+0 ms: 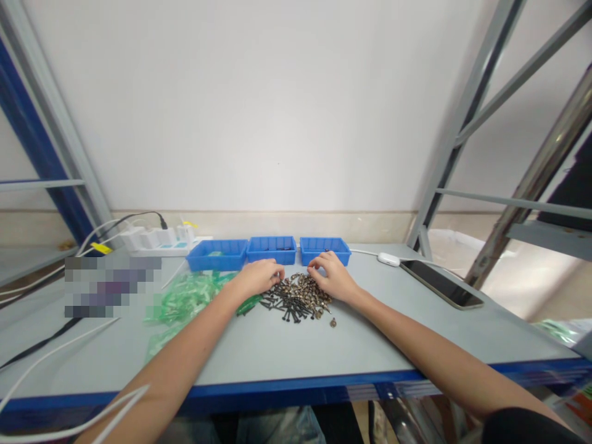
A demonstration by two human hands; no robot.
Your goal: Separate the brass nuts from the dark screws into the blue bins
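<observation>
A pile of small metal parts point(303, 290), brassy at the right, lies on the grey table, with black screws point(291, 307) along its front and left. My left hand point(261, 276) is at the pile's left upper edge, its fingers curled together; what they hold, if anything, is too small to name. At the upper right edge, my right hand point(332, 276) touches the pile with bent fingers, thumb and fingertips close together over the parts. Behind the hands stand three blue trays: a left one point(217, 262), a middle one point(271, 256) and a right one point(341, 253).
Green plastic bags point(187, 299) lie left of the pile, partly under my left forearm. A white power strip point(160, 246) with cables is at the back left. A phone point(441, 285) and a white cable adapter point(388, 259) lie at the right. Metal shelf posts flank the table.
</observation>
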